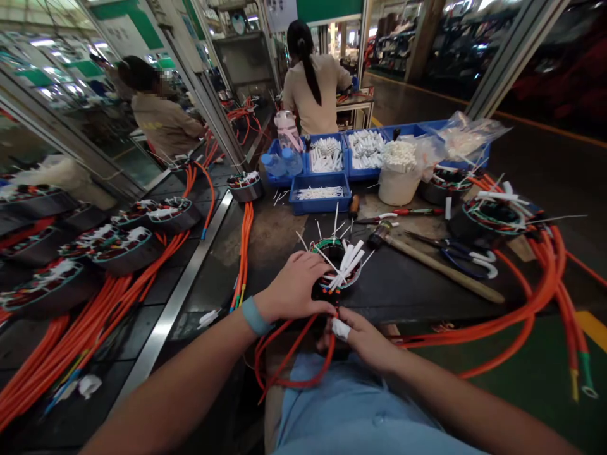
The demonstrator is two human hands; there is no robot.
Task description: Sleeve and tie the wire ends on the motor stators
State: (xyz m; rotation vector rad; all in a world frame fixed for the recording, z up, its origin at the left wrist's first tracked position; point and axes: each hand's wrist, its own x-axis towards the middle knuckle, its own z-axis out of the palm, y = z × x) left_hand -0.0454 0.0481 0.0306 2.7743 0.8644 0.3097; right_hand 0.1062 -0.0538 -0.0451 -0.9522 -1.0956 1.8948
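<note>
Close work at a wound ring (pixel 332 251)

The right hand (pixel 353 328), at the orange cables (pixel 303 383), is half hidden; I cannot tell what its grip pinches. The left hand (pixel 301 284), its grip spread, lies against the ring near the edge of the worn, dark counter (pixel 393 300). A tug on the hanging cables could drag it off. Past it lie a hammer (pixel 436 265) and blue bins (pixel 320 205), then a co-worker (pixel 308 95) on the factory floor (pixel 412 101).
</note>
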